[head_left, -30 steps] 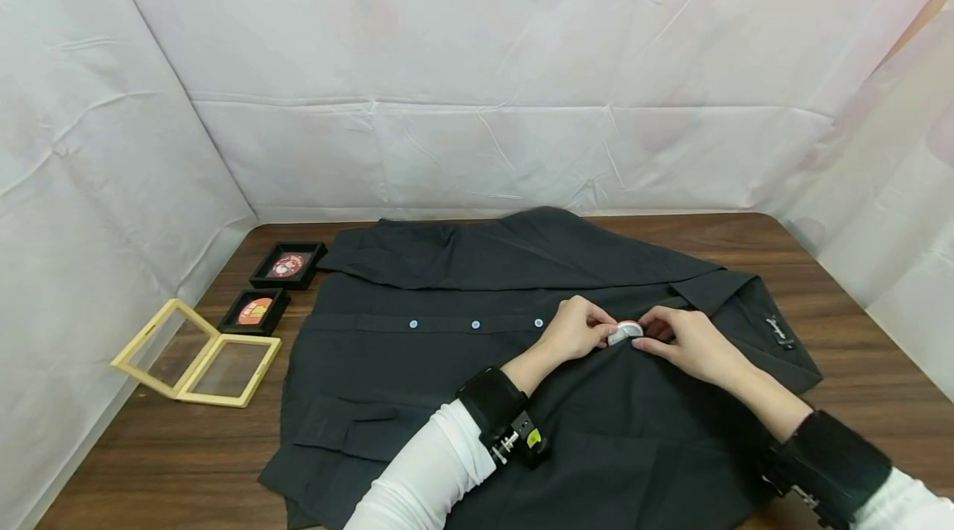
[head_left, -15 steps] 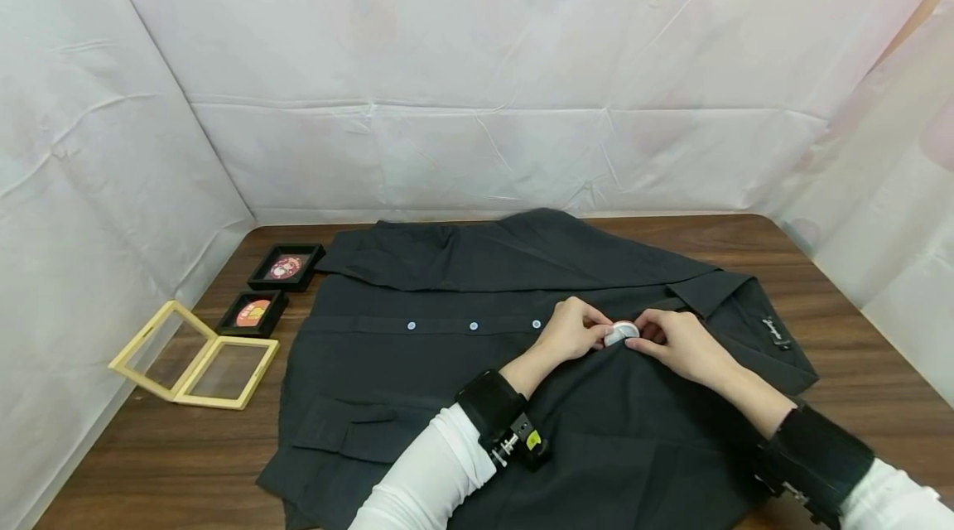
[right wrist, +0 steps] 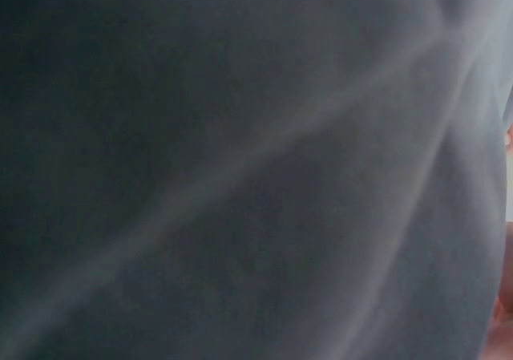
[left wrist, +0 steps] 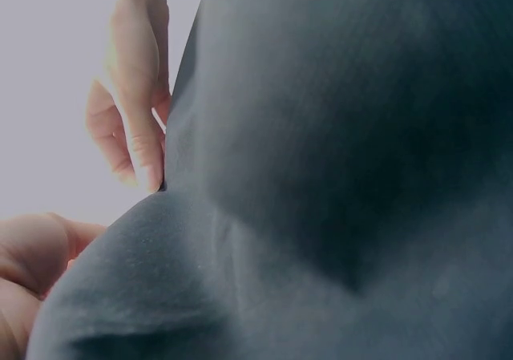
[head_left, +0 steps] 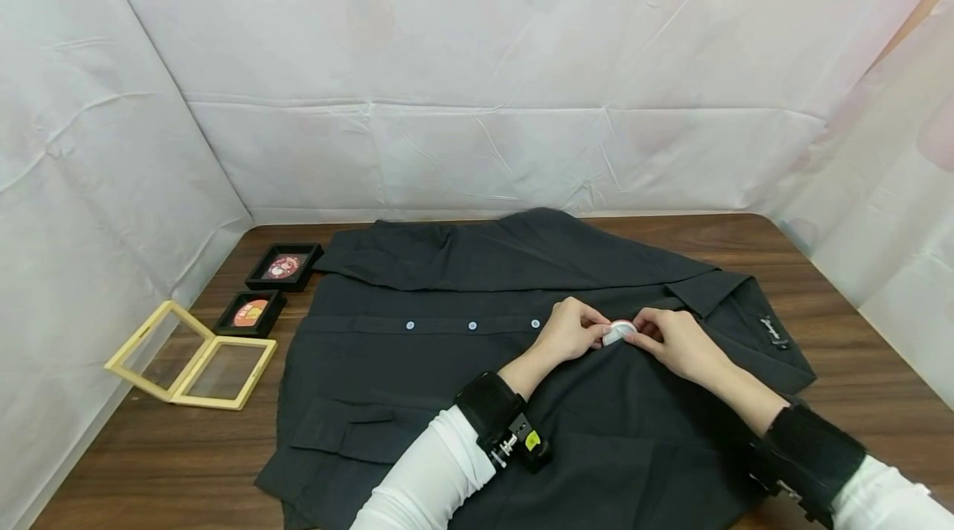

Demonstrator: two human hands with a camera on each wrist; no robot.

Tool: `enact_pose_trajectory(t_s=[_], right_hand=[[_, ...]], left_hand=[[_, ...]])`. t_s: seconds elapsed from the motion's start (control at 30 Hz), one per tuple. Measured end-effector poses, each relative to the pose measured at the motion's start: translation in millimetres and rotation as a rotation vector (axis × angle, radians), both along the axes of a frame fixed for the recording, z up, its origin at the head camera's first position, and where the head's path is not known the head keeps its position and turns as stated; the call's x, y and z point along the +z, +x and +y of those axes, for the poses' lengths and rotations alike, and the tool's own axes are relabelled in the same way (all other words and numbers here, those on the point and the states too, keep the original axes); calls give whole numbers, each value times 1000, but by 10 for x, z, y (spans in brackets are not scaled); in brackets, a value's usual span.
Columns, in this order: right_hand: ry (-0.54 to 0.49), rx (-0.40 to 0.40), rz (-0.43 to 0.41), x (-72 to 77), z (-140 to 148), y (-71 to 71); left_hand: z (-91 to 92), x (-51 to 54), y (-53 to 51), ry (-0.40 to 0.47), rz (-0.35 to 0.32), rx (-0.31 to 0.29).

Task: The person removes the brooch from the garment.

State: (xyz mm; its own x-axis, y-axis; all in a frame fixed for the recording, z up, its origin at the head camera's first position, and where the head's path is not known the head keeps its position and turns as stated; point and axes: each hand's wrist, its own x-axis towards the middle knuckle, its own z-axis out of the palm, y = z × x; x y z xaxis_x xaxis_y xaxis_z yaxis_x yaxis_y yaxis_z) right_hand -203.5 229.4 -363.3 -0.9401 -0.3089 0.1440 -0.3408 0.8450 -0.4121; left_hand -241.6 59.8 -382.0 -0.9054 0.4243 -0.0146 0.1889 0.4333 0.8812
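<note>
A dark button-up shirt (head_left: 417, 364) lies spread on the table, its front edge lifted in a fold between both hands. My left hand (head_left: 565, 331) pinches the left side of a small round badge (head_left: 617, 333) with a silvery back and a reddish rim. On the badge's other side, my right hand (head_left: 681, 341) grips the raised cloth and the badge edge with thumb and fingers. In the left wrist view, the right hand (left wrist: 135, 79) pinches the cloth edge, and lifted fabric (left wrist: 337, 175) fills most of the picture. Blurred shirt cloth (right wrist: 240, 200) covers nearly all of the right wrist view.
Two black display cases (head_left: 284, 267) with round badges inside stand at the left of the wooden table (head_left: 149, 464). A yellow hinged frame (head_left: 192, 364) with clear panes lies unfolded nearby. White curtains (head_left: 477, 74) hang around the back and sides.
Both hands stay at the badge and the fold of cloth. My right forearm has shifted slightly left; the whole head view has drifted by a few pixels.
</note>
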Motion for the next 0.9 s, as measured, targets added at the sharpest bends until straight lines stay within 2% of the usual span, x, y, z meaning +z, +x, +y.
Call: enact_pose_trajectory(t_s=[0.43, 0.9], right_hand=[[17, -11, 23, -29, -9, -27], [16, -18, 13, -28, -16, -49]], left_hand=[[-11, 1, -12, 2, -9, 4], [-16, 18, 9, -32, 58, -1]])
